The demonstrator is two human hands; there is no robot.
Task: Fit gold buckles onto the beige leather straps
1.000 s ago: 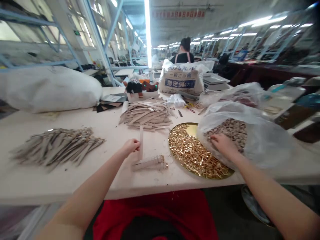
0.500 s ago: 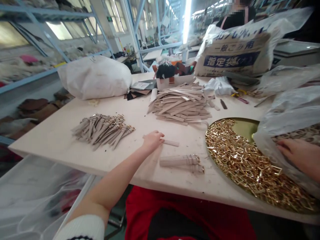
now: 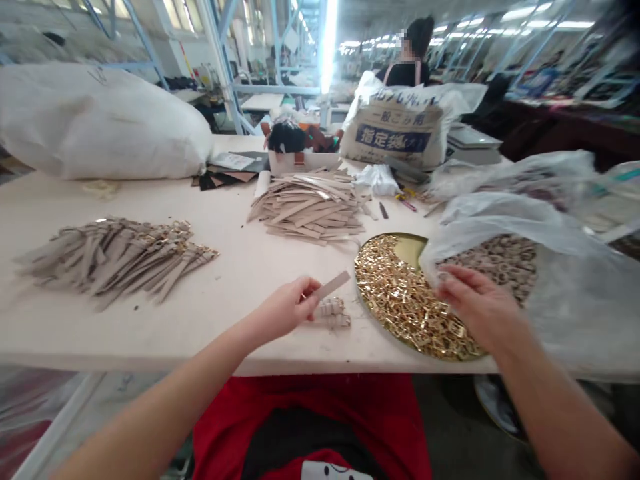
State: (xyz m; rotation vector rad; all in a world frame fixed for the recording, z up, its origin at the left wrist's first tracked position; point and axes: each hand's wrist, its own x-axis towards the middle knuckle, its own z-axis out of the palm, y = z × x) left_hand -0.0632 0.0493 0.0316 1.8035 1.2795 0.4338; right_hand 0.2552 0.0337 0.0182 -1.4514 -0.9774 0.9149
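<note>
In my left hand (image 3: 287, 308) a flat beige strap (image 3: 333, 285) is pinched between thumb and fingers, its free end pointing up and right. Partly behind that hand, finished straps with gold buckles (image 3: 336, 313) lie on the table. My right hand (image 3: 477, 301) is closed at the fingertips over the gold buckles in a round brass-coloured tray (image 3: 411, 248). A light bit shows at its fingertips, too small to name. Just behind it lies an open clear plastic bag (image 3: 505, 213) of small beige loops (image 3: 507, 261).
A heap of bare beige straps (image 3: 310, 207) lies mid-table, and a pile of buckled straps (image 3: 120, 257) to the left. Farther back are a big white sack (image 3: 105, 123), a box (image 3: 305, 162) and a printed bag (image 3: 395, 127). A person (image 3: 407, 57) is beyond.
My left hand has lifted the strap off the table and tilted it up toward the tray. My right hand has come from the plastic bag to over the buckles. The view has turned right.
</note>
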